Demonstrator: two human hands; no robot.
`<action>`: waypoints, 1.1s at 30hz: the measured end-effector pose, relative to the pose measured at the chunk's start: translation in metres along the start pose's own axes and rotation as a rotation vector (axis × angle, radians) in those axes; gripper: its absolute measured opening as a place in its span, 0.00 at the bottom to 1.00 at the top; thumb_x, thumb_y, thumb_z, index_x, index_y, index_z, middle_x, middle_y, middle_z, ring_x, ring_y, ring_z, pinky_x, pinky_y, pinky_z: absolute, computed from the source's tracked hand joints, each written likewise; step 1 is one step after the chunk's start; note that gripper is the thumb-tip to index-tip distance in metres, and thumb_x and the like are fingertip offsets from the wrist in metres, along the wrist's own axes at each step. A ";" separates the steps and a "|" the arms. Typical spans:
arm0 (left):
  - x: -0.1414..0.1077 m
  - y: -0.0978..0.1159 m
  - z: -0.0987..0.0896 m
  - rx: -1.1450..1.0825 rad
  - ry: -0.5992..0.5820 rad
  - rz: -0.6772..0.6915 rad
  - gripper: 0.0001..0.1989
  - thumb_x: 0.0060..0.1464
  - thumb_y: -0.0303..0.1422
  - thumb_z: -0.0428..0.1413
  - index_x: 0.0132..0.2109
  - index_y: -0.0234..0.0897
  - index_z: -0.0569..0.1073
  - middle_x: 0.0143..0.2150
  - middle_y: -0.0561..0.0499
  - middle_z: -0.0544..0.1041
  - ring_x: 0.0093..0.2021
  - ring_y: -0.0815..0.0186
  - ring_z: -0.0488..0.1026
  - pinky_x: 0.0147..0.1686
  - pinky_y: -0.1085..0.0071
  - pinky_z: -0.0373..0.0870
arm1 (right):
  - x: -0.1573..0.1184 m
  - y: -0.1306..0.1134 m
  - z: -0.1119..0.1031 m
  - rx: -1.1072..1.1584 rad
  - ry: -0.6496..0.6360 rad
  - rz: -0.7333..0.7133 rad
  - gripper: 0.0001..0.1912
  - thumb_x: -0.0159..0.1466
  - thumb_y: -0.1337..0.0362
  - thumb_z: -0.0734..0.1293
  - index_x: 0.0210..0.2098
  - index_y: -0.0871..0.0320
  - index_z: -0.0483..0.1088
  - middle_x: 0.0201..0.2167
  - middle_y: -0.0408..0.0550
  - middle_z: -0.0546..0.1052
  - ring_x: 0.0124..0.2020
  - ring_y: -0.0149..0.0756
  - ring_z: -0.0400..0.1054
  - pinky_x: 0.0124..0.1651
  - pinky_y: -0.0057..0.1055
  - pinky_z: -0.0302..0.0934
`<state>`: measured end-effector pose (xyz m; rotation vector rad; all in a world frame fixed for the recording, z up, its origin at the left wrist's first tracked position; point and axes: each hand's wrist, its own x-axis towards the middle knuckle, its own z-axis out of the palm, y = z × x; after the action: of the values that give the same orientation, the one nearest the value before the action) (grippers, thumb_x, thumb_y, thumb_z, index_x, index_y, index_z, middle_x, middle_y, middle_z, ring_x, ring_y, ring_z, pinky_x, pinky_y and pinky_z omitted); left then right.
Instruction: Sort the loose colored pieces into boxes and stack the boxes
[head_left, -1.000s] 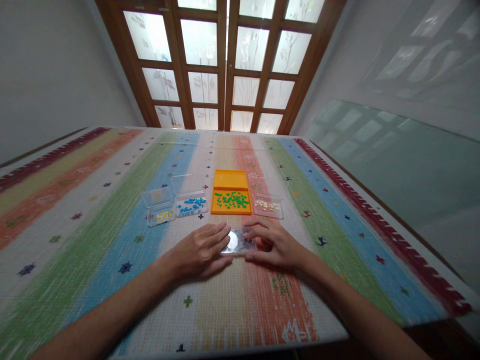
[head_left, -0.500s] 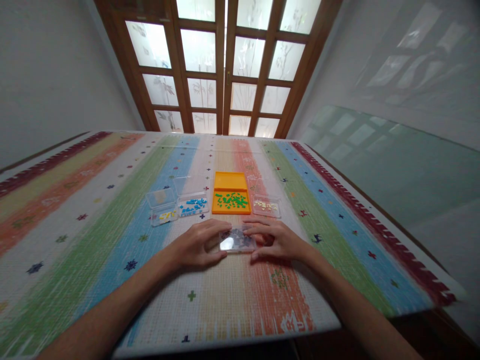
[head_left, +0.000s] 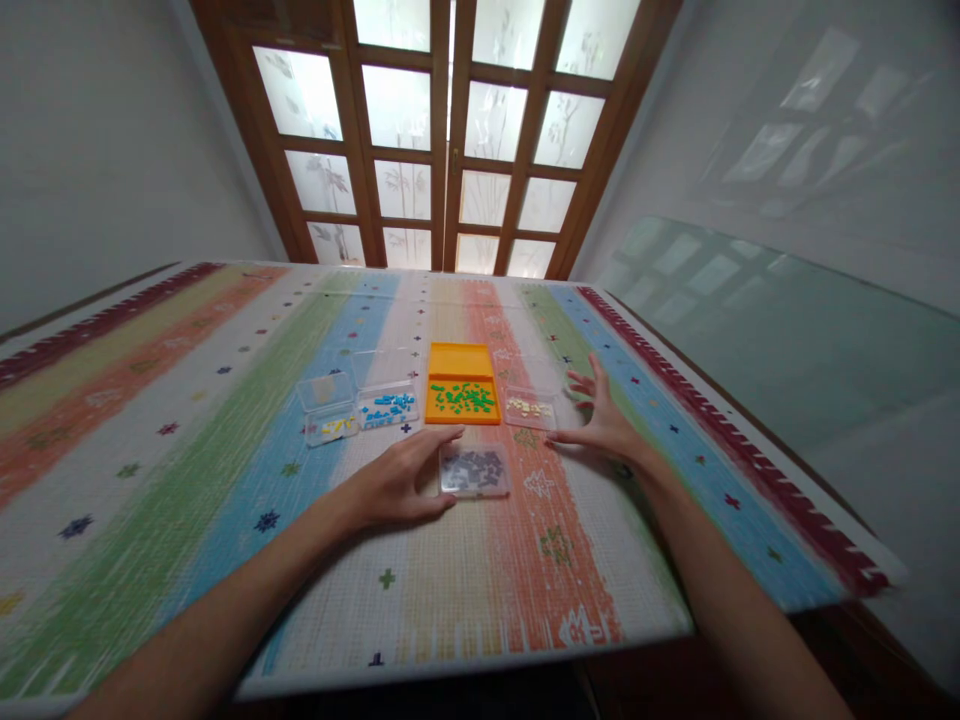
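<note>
A shut clear plastic box (head_left: pixel 474 471) of small dark pieces lies flat on the cloth in front of me. My left hand (head_left: pixel 409 478) grips its left end, thumb at the near corner and fingers along the far side. Away to the right, my right hand (head_left: pixel 602 418) is open, fingers spread and holding nothing. It is beside an open clear box (head_left: pixel 530 421) of cream pieces; whether its thumb touches that box I cannot tell.
An open orange case (head_left: pixel 459 357) of green pieces stands at centre. Left of it are open clear boxes, one with blue pieces (head_left: pixel 390 408), another with yellow pieces (head_left: pixel 337 428). A striped cloth (head_left: pixel 300 590) covers the table; a panelled door (head_left: pixel 442 150) is behind.
My right hand has let go of the dark-piece box and moved right and away from me, its fingers spreading. My left hand stays at the box's left end.
</note>
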<state>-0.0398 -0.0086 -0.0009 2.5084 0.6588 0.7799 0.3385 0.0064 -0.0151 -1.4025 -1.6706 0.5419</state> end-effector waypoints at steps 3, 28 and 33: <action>0.000 -0.002 0.000 0.010 -0.011 -0.021 0.39 0.53 0.35 0.64 0.69 0.39 0.60 0.63 0.34 0.74 0.61 0.46 0.75 0.61 0.45 0.72 | 0.003 0.008 0.009 0.097 -0.070 0.020 0.84 0.39 0.42 0.84 0.76 0.49 0.26 0.66 0.67 0.62 0.63 0.61 0.64 0.63 0.61 0.60; 0.002 0.003 -0.002 -0.062 -0.072 -0.158 0.41 0.52 0.36 0.64 0.70 0.40 0.59 0.65 0.33 0.72 0.62 0.44 0.73 0.62 0.42 0.70 | -0.006 -0.035 0.025 0.397 -0.041 -0.045 0.67 0.48 0.52 0.84 0.74 0.42 0.41 0.54 0.54 0.72 0.58 0.51 0.68 0.61 0.54 0.66; 0.003 0.006 -0.004 -0.111 -0.088 -0.198 0.44 0.51 0.38 0.66 0.71 0.41 0.57 0.64 0.35 0.73 0.62 0.44 0.73 0.61 0.42 0.70 | -0.010 -0.043 0.029 0.393 -0.043 -0.071 0.67 0.49 0.50 0.84 0.74 0.44 0.41 0.55 0.55 0.72 0.57 0.51 0.69 0.59 0.52 0.68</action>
<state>-0.0381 -0.0103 0.0068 2.3199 0.7965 0.6141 0.2897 -0.0089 -0.0002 -1.0484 -1.5383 0.8142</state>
